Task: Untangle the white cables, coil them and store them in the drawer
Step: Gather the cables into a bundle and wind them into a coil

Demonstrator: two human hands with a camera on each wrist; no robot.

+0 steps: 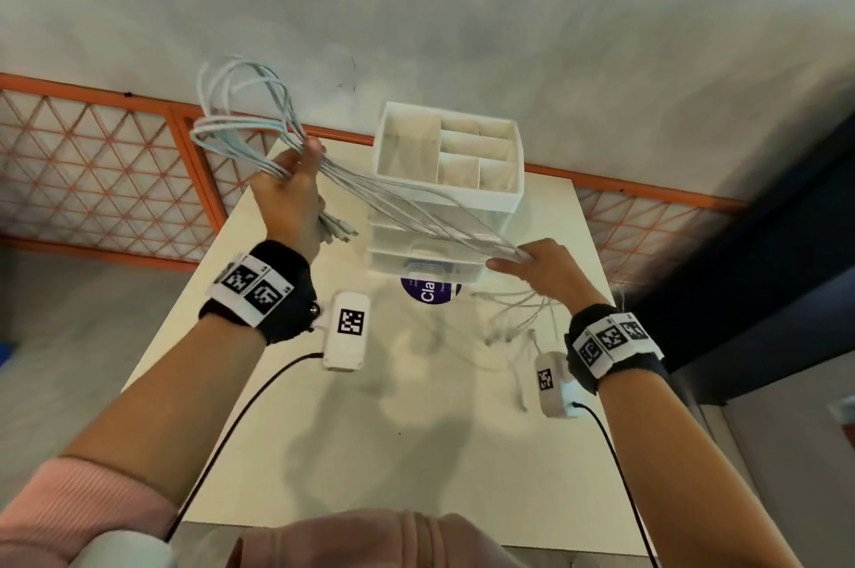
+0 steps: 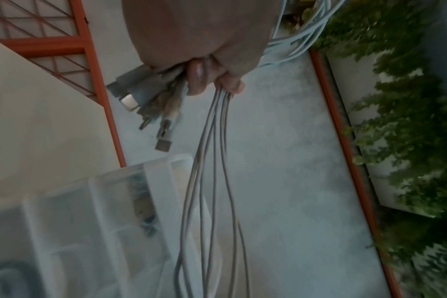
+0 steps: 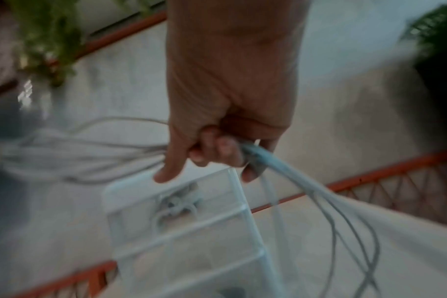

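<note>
My left hand (image 1: pixel 289 192) grips the looped white cables (image 1: pixel 407 197) left of the drawer unit (image 1: pixel 446 192); my right hand (image 1: pixel 539 264) curls its fingers round their strands just right of it, above the worktop (image 1: pixel 393 428).

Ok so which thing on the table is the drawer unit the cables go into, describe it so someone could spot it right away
Start at the white table and look to its far edge, by the orange lattice railing. The drawer unit stands there, a stack of translucent drawers under a white open tray split into compartments. It is the only box on the table; the white cables stretch across its front.
</note>
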